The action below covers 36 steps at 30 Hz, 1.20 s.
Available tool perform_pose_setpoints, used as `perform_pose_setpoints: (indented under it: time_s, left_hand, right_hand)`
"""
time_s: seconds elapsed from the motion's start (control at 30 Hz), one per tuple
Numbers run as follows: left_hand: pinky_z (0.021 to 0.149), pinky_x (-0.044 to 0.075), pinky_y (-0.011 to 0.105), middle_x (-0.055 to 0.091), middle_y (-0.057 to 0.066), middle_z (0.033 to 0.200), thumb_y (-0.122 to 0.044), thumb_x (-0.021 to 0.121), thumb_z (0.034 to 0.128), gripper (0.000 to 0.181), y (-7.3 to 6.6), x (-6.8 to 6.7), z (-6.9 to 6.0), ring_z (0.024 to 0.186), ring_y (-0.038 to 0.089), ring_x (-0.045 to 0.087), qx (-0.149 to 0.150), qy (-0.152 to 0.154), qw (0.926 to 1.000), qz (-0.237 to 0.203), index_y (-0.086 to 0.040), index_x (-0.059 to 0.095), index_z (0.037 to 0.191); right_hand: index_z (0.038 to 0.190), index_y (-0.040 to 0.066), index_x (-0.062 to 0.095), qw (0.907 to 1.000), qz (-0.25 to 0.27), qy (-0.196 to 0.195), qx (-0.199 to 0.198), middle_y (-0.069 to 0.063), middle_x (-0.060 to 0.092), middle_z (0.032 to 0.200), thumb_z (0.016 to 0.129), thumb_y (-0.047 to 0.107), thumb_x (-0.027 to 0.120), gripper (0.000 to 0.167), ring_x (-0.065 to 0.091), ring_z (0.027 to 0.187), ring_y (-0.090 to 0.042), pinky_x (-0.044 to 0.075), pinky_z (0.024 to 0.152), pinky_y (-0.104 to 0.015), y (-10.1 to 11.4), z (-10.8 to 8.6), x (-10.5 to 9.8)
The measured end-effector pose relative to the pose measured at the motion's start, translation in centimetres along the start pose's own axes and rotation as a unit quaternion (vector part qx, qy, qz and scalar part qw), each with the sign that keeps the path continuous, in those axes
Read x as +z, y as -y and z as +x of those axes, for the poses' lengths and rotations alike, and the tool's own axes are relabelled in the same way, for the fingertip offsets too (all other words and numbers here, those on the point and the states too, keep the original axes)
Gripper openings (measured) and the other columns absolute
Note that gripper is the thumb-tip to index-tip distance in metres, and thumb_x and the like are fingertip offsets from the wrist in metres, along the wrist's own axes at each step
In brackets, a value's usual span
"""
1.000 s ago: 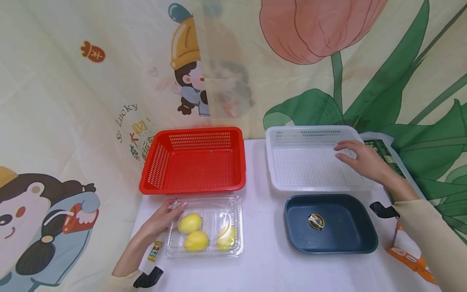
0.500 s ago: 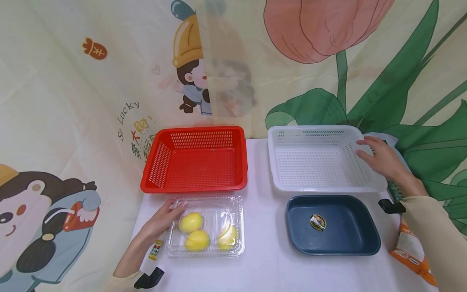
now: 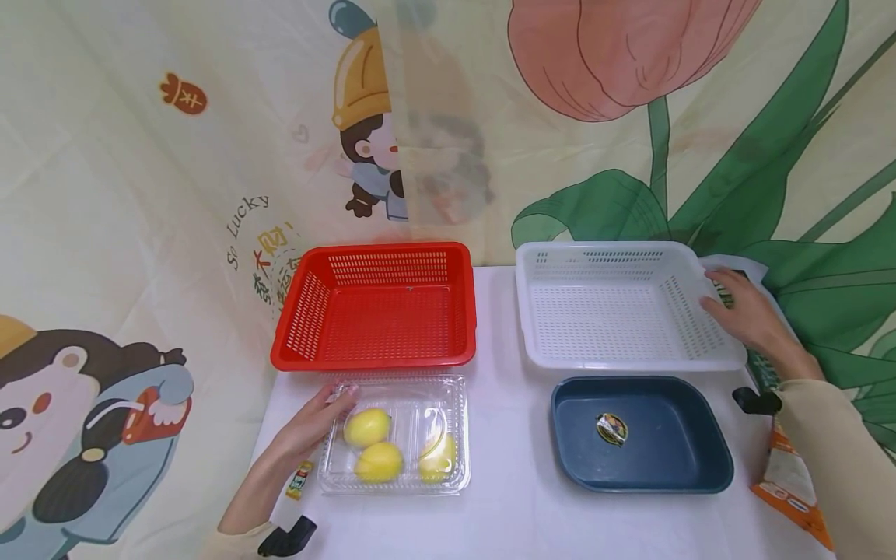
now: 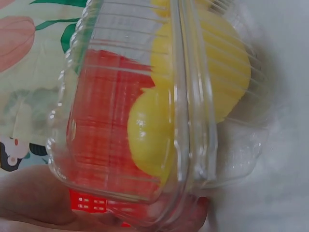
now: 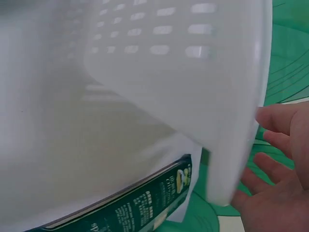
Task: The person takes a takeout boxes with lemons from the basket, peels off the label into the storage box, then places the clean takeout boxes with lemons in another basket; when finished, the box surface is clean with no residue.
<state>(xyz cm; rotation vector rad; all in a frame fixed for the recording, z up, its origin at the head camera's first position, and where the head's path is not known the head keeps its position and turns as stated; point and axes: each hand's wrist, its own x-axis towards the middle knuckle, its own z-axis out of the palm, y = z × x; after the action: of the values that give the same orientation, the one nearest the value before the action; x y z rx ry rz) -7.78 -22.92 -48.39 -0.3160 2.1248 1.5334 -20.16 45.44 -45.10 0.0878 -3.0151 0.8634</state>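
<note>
My left hand grips the back left corner of a clear plastic clamshell box, its fingers around the rim. Through the shut lid show lemons, two on the left and yellow fruit on the right. In the left wrist view the lemons press near the box wall, and part of the hand shows below the rim. My right hand is at the right rim of a white perforated basket. Its fingers are relaxed beside the basket wall; whether they touch it I cannot tell.
A red perforated basket stands behind the clamshell. In front of the white basket sits a dark blue tray with a small round packaged item. A green printed packet, an orange-and-white bag and a small yellow packet lie about.
My right hand has moved right, from above the inside of the white basket to its right rim. The left hand stays on the clamshell corner.
</note>
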Motion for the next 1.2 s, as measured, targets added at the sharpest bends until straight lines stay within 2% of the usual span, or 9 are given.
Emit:
perform_pose_setpoints:
  time_s: [0.13, 0.33, 0.47, 0.67, 0.83, 1.0, 1.2]
  left_hand:
    - [0.118, 0.020, 0.069, 0.025, 0.015, 0.162, -0.050, 0.054, 0.1016, 0.077, 0.1, 0.0, 0.1, 0.148, 0.043, 0.025, -0.003, 0.000, 0.9996, -0.030, -0.016, 0.019, 0.161]
    - [0.119, 0.016, 0.067, 0.021, 0.014, 0.164, -0.048, 0.054, 0.1025, 0.077, 0.2, 0.1, 0.1, 0.151, 0.041, 0.020, -0.006, 0.001, 0.9985, -0.055, -0.015, 0.017, 0.161]
    - [0.119, 0.015, 0.067, 0.021, 0.012, 0.165, -0.049, 0.055, 0.1014, 0.079, 0.3, 0.1, 0.0, 0.152, 0.040, 0.019, -0.010, 0.000, 0.9980, -0.062, -0.017, 0.015, 0.162]
    - [0.118, 0.017, 0.070, 0.021, 0.011, 0.164, -0.051, 0.060, 0.0982, 0.085, 0.3, 0.2, -0.1, 0.151, 0.040, 0.020, -0.014, 0.001, 0.9980, -0.061, -0.023, 0.012, 0.163]
    - [0.117, 0.016, 0.070, 0.020, 0.015, 0.164, -0.052, 0.060, 0.0975, 0.089, 0.2, 0.2, -0.2, 0.150, 0.043, 0.019, -0.017, 0.003, 0.9985, -0.052, -0.022, 0.009, 0.163]
    - [0.118, 0.016, 0.071, 0.022, 0.016, 0.163, -0.052, 0.060, 0.0979, 0.088, 0.1, 0.3, -0.2, 0.149, 0.042, 0.019, -0.022, 0.001, 0.9981, -0.058, -0.023, 0.009, 0.163]
    - [0.118, 0.016, 0.068, 0.013, 0.012, 0.166, -0.054, 0.059, 0.0979, 0.088, 0.3, 0.4, -0.4, 0.152, 0.041, 0.013, -0.023, 0.008, 0.9965, -0.079, -0.027, 0.006, 0.163]
  right_hand:
    - [0.155, -0.010, 0.023, 1.0000, -0.002, -0.004, 0.005, -0.039, 0.018, 0.158, 0.107, 0.022, 0.047, 0.062, 0.036, 0.126, -0.066, 0.037, 0.093, -0.081, -0.7, -0.1, 0.4]
    - [0.155, -0.009, 0.022, 1.0000, 0.004, -0.007, 0.002, -0.041, 0.020, 0.157, 0.108, 0.021, 0.046, 0.061, 0.041, 0.120, -0.065, 0.043, 0.086, -0.078, -1.1, -0.2, 0.9]
    - [0.156, -0.008, 0.019, 1.0000, 0.005, -0.004, 0.004, -0.043, 0.025, 0.152, 0.108, 0.022, 0.043, 0.062, 0.046, 0.114, -0.065, 0.047, 0.081, -0.076, -1.1, -0.3, 1.1]
    - [0.158, -0.005, 0.015, 0.9998, 0.008, 0.003, 0.018, -0.046, 0.034, 0.141, 0.108, 0.024, 0.042, 0.064, 0.054, 0.105, -0.062, 0.055, 0.069, -0.065, -1.1, -0.4, 1.3]
    - [0.160, -0.002, 0.012, 0.9994, 0.012, 0.010, 0.032, -0.048, 0.036, 0.140, 0.109, 0.026, 0.040, 0.065, 0.058, 0.101, -0.061, 0.057, 0.063, -0.057, -1.2, -0.5, 1.4]
    - [0.161, 0.000, 0.010, 0.9992, 0.013, 0.013, 0.036, -0.048, 0.036, 0.140, 0.109, 0.026, 0.039, 0.065, 0.060, 0.098, -0.061, 0.057, 0.061, -0.055, -1.3, -0.4, 1.5]
    - [0.161, 0.002, 0.009, 0.9990, 0.016, 0.013, 0.038, -0.048, 0.038, 0.138, 0.109, 0.026, 0.039, 0.065, 0.061, 0.095, -0.059, 0.057, 0.058, -0.051, -1.2, -0.4, 1.6]
